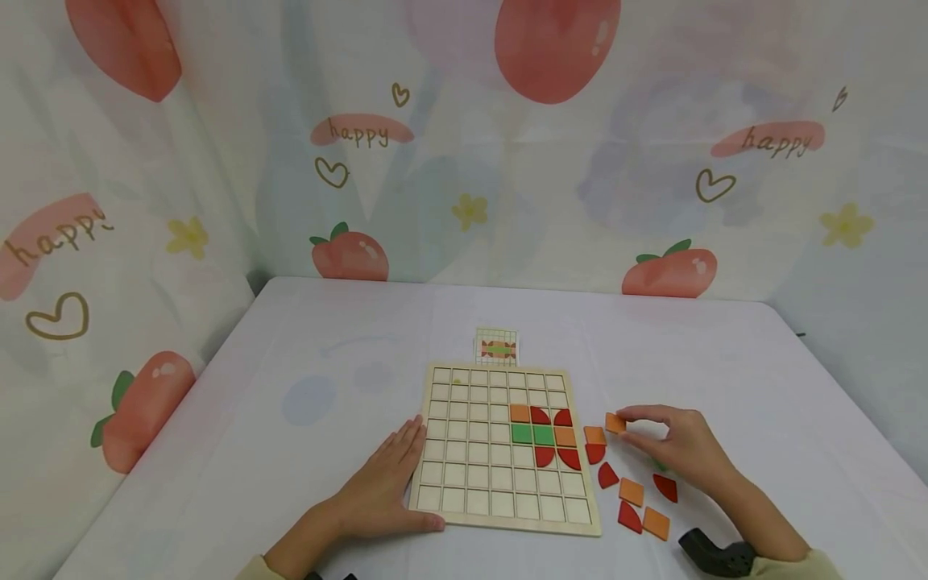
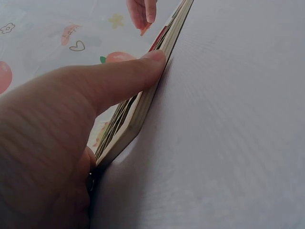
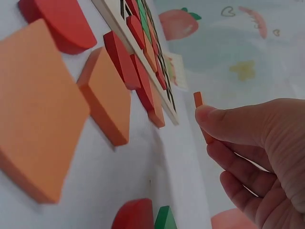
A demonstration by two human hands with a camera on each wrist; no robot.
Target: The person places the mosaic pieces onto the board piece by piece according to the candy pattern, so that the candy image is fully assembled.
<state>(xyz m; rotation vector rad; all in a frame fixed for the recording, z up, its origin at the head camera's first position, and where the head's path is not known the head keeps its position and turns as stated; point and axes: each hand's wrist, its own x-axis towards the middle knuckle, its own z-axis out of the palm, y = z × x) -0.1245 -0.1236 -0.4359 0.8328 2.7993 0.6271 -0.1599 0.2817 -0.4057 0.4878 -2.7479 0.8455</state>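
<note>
My right hand (image 1: 681, 447) pinches an orange square tile (image 1: 615, 423) between thumb and fingers, held just right of the board; the right wrist view shows the tile (image 3: 198, 101) edge-on, raised off the table. My left hand (image 1: 384, 483) rests against the left edge and near-left corner of the wooden grid board (image 1: 464, 475), fingers straight, thumb along the front edge. Set in the board's right side are green squares (image 1: 522, 433), orange squares (image 1: 565, 437) and red quarter-round tiles (image 1: 569, 459). In the left wrist view the thumb (image 2: 128, 78) lies on the board's rim.
Loose orange squares (image 1: 656, 524) and red quarter-round tiles (image 1: 665, 488) lie right of the board. A green tile (image 3: 165, 219) sits partly hidden below the right hand. Behind the board is a small pattern card (image 1: 496, 346). White cloth covers the table (image 1: 348, 362).
</note>
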